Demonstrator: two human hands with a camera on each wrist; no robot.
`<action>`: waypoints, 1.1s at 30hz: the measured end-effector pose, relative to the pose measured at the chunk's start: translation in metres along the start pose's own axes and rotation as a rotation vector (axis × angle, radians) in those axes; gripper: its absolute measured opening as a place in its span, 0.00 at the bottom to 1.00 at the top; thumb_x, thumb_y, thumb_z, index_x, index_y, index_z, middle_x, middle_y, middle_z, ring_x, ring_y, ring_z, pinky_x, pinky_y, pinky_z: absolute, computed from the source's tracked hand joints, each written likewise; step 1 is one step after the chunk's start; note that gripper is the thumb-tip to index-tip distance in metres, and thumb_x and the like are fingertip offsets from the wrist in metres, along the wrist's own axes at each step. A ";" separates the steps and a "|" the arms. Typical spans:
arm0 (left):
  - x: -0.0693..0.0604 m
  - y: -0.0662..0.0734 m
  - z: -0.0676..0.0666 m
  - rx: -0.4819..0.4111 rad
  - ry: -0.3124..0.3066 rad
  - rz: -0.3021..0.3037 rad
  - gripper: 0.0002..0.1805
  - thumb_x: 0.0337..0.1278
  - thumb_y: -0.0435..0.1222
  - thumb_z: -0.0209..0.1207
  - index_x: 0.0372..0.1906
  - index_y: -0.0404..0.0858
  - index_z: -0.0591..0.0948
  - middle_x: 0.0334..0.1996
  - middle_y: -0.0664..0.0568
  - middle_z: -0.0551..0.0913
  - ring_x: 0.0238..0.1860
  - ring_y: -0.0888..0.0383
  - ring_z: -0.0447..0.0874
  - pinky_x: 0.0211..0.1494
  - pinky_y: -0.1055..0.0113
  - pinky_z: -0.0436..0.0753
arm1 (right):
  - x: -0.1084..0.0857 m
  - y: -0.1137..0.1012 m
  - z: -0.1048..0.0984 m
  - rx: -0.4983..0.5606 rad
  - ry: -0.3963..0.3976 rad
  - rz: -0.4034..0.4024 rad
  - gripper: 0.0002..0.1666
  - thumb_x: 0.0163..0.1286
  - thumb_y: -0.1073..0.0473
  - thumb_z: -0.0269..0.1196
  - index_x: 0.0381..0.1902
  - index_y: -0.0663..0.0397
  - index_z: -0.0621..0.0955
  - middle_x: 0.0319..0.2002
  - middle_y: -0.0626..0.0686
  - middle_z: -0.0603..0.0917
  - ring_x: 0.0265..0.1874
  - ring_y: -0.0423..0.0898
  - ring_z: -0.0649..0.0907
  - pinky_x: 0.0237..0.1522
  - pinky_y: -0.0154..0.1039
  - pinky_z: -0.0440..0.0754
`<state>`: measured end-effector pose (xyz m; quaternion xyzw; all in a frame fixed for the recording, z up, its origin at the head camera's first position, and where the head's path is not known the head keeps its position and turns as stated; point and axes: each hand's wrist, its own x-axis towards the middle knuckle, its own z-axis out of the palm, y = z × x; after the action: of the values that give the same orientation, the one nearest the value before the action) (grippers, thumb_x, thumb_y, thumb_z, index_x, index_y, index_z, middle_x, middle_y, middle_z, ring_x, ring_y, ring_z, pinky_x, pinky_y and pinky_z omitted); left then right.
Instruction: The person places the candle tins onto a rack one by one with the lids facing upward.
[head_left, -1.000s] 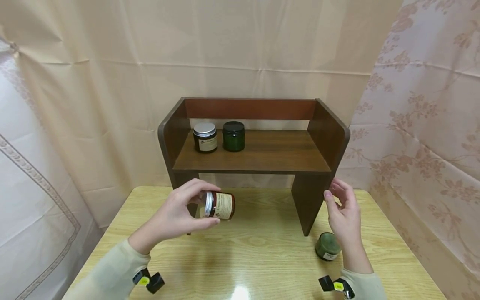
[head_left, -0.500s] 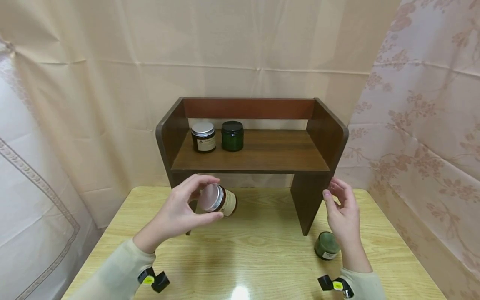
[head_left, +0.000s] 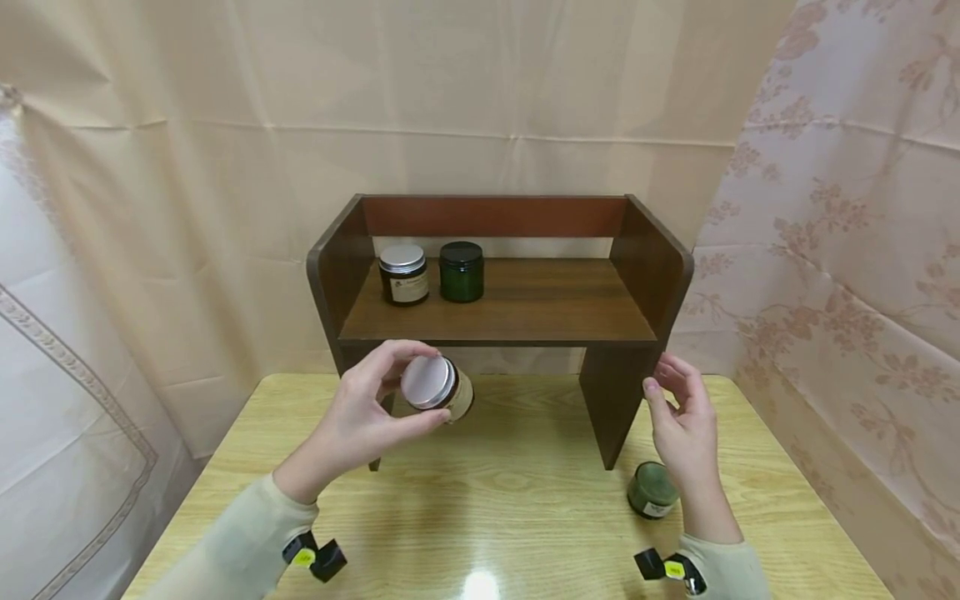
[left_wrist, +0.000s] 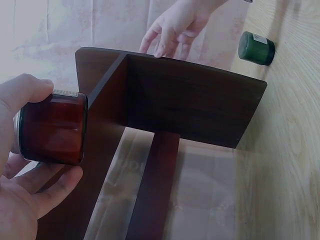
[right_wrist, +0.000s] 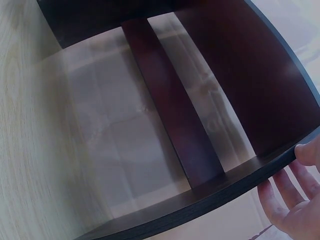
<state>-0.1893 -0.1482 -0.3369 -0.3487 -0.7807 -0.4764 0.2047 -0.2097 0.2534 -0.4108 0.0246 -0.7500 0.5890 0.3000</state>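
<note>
An amber glass jar [head_left: 459, 398] with a silver lid and cream label is pinched between thumb and fingers of my left hand [head_left: 367, 417]. It hangs tilted before the lower opening of the brown wooden shelf [head_left: 506, 312], lid toward the head camera. In the left wrist view the reddish glass [left_wrist: 52, 130] of its body shows. My right hand [head_left: 686, 425] touches the shelf's right side panel [head_left: 617, 400], thumb at the front edge and fingers loosely bent against the outer face. On the shelf stand a dark jar [head_left: 405, 287] with a silver lid and a green jar [head_left: 462, 279] with a black lid.
A second green jar [head_left: 652, 492] with a small white label stands on the wooden table [head_left: 480, 517], beside my right forearm and right of the shelf. Beige curtain [head_left: 450, 100] hangs behind, and flowered cloth [head_left: 847, 275] closes the right side.
My left hand has turned the amber jar from lying nearly sideways to lid facing the head camera, raising it slightly. The right hand stays at the panel; the view shifts slightly.
</note>
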 end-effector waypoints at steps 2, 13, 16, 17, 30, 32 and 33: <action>0.002 0.001 0.000 -0.002 0.015 0.017 0.39 0.45 0.29 0.86 0.65 0.43 0.81 0.57 0.56 0.86 0.51 0.55 0.86 0.50 0.66 0.89 | 0.000 0.000 0.000 0.003 0.000 0.002 0.25 0.83 0.69 0.62 0.74 0.62 0.75 0.55 0.38 0.82 0.57 0.34 0.81 0.53 0.20 0.79; 0.019 0.008 0.001 0.034 0.067 0.080 0.36 0.47 0.29 0.85 0.64 0.40 0.82 0.56 0.53 0.87 0.50 0.56 0.86 0.48 0.69 0.88 | 0.001 0.000 0.000 0.023 -0.003 -0.004 0.26 0.83 0.69 0.62 0.74 0.63 0.75 0.56 0.38 0.82 0.58 0.35 0.81 0.53 0.21 0.80; 0.027 0.011 0.001 0.042 0.081 0.108 0.36 0.46 0.29 0.85 0.63 0.39 0.83 0.55 0.52 0.87 0.48 0.55 0.87 0.47 0.69 0.89 | 0.001 0.000 0.000 0.028 -0.002 -0.006 0.25 0.82 0.70 0.62 0.74 0.63 0.75 0.56 0.38 0.82 0.58 0.35 0.82 0.53 0.21 0.80; 0.030 0.012 0.001 0.043 0.084 0.114 0.36 0.46 0.29 0.85 0.63 0.39 0.83 0.54 0.52 0.87 0.48 0.55 0.87 0.47 0.69 0.89 | 0.001 0.000 0.000 0.029 -0.002 -0.007 0.25 0.82 0.70 0.62 0.74 0.63 0.75 0.56 0.38 0.83 0.57 0.35 0.82 0.53 0.21 0.80; 0.073 0.022 -0.001 0.102 0.096 0.173 0.33 0.48 0.32 0.85 0.61 0.37 0.83 0.54 0.51 0.87 0.50 0.57 0.86 0.50 0.68 0.85 | 0.001 -0.001 0.004 0.019 -0.014 -0.014 0.25 0.82 0.70 0.62 0.74 0.63 0.75 0.56 0.38 0.82 0.57 0.34 0.82 0.53 0.21 0.80; 0.081 0.022 -0.001 0.120 0.098 0.180 0.33 0.48 0.33 0.85 0.61 0.36 0.83 0.54 0.51 0.87 0.49 0.57 0.85 0.49 0.63 0.85 | 0.001 -0.001 0.004 0.012 -0.015 -0.013 0.25 0.83 0.70 0.62 0.74 0.62 0.75 0.56 0.38 0.82 0.58 0.34 0.81 0.52 0.21 0.79; 0.085 0.022 -0.001 0.132 0.097 0.180 0.33 0.48 0.33 0.85 0.61 0.36 0.83 0.54 0.51 0.87 0.49 0.57 0.84 0.48 0.61 0.84 | 0.001 -0.001 0.004 0.009 -0.015 -0.012 0.25 0.83 0.69 0.62 0.74 0.62 0.75 0.56 0.38 0.82 0.58 0.34 0.81 0.52 0.21 0.79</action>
<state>-0.2304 -0.1126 -0.2681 -0.3797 -0.7650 -0.4201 0.3068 -0.2116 0.2499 -0.4105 0.0350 -0.7494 0.5903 0.2979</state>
